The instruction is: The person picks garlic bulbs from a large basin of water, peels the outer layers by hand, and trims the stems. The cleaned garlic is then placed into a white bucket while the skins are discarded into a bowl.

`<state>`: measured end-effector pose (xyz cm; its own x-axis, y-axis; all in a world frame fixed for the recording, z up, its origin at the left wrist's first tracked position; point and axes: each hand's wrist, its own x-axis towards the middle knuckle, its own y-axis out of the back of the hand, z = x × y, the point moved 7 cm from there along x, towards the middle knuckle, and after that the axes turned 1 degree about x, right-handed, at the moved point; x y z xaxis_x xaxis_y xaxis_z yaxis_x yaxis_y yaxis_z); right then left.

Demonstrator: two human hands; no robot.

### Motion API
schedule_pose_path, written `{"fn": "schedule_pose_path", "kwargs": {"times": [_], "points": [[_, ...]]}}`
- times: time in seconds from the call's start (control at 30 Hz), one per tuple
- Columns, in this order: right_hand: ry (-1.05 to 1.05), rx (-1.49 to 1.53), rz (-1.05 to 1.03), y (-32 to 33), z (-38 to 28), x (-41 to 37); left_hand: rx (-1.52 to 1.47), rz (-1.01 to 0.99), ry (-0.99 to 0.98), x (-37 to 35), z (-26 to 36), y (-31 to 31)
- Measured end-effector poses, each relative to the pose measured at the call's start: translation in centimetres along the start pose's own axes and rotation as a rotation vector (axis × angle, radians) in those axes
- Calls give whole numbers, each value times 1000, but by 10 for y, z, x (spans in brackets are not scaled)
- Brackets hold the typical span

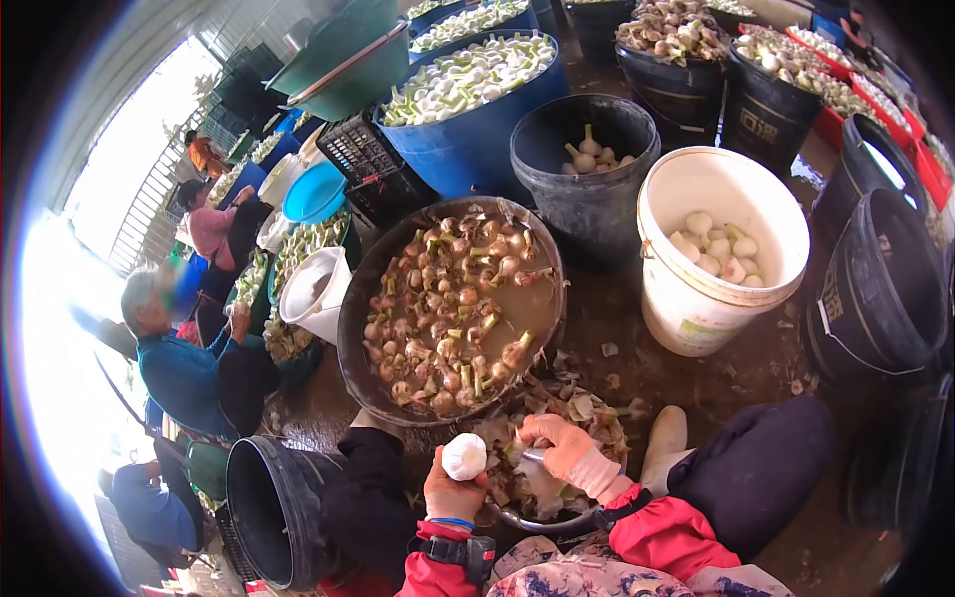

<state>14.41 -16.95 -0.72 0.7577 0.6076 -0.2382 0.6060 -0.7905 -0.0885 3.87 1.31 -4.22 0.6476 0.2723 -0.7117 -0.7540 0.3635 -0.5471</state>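
A peeled white garlic bulb rests in my left hand, whose fingers are wrapped round it from below. To its right, my right hand, in an orange glove, is closed on a small metal tool; its blade is hard to make out. Both hands are over a metal bowl heaped with garlic peelings. Just beyond them stands a wide dark basin with brown water and unpeeled garlic bulbs.
A white bucket and a dark bucket hold peeled bulbs. A large blue tub of garlic stands behind a black crate. An empty black bucket lies left of my legs. Several people sit at the left, one in teal.
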Motion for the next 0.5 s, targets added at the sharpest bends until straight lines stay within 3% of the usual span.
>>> {"fn": "schedule_pose_path", "kwargs": {"times": [0.07,0.1,0.13,0.17,0.2,0.27,0.33,0.37,0.43,0.47,0.5], "points": [[377,-201,50,-9,3,-4,56,-11,45,-3,-4,-3],[225,-75,-117,-24,6,-3,106,-23,91,-5,-11,-8],[349,-169,-51,-28,5,-6,85,-59,169,-13,-17,-16],[153,-43,-170,-39,32,1,153,-191,137,-18,-20,-26],[232,-37,-185,-37,18,-5,219,-328,102,-23,-21,-39],[17,-106,-154,-28,27,-5,302,-469,20,-47,-15,-74],[-61,-108,-118,-25,51,7,334,-523,-28,-49,-7,-76],[70,-249,-69,-16,36,5,264,-503,-10,-51,-7,-79],[-25,-398,-151,-20,56,7,243,-425,-8,-60,-8,-86],[-90,-498,-181,-22,62,6,134,-239,32,-88,-14,-115],[-109,-529,-246,-29,66,4,452,-307,-165,-69,-11,-98]]}}
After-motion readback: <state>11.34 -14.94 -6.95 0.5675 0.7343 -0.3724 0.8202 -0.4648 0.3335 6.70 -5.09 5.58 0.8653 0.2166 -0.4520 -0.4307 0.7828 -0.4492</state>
